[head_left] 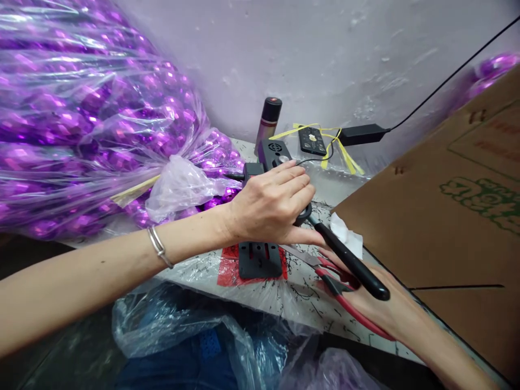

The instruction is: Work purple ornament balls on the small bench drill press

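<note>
Handle (351, 257), black and long, slants from the right side of the black device (260, 262) toward the table (359, 327)'s near right corner. The left hand (270, 203) lies over the device, its thumb against the handle's upper part; its palm is hidden, so its grip cannot be told. The right hand (371, 309), just beneath the handle's lower half, grasps red-handled cutters (361, 319), blades pointing left toward the device's base.
</note>
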{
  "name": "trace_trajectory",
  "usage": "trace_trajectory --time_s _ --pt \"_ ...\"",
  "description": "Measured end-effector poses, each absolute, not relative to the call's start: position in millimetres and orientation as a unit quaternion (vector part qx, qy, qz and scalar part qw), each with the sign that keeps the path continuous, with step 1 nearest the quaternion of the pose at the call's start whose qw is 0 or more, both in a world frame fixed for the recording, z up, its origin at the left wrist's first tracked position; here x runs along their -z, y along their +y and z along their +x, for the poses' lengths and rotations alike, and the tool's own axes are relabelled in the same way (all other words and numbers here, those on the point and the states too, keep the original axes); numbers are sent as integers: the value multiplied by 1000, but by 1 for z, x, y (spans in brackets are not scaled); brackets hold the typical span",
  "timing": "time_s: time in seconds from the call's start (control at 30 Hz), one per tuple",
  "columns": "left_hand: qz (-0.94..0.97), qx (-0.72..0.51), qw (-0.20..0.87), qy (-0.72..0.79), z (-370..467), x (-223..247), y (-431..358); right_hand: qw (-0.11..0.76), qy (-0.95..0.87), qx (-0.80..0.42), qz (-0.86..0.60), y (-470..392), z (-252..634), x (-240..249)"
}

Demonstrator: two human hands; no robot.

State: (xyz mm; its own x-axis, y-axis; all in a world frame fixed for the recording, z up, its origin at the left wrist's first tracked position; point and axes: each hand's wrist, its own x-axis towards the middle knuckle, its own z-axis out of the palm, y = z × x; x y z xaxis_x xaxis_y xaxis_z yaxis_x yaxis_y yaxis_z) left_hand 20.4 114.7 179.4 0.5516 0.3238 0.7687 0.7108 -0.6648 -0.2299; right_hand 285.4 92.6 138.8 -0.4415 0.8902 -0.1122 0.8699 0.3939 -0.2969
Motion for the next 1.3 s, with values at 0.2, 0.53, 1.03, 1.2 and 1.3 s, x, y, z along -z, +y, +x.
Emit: trace_trajectory --time_s 0.2,0.53,1.03,1.2,1.3 --pt "-850 364 217 -313 22 -175 117 45 -804 -68 -589 89 327 -135" --pt "-841 428 165 -288 16 -170 98 129 -691 -161 -693 74 313 -62" --pt "-642 563 -35 -518 29 -58 46 201 -623 -185 -733 65 319 -37" --pt "-673 536 -15 -509 27 -54 56 218 -623 -197 -725 64 320 -34" --pt "-678 533 -1 -505 27 -52 58 224 -624 -192 -724 63 320 -33"
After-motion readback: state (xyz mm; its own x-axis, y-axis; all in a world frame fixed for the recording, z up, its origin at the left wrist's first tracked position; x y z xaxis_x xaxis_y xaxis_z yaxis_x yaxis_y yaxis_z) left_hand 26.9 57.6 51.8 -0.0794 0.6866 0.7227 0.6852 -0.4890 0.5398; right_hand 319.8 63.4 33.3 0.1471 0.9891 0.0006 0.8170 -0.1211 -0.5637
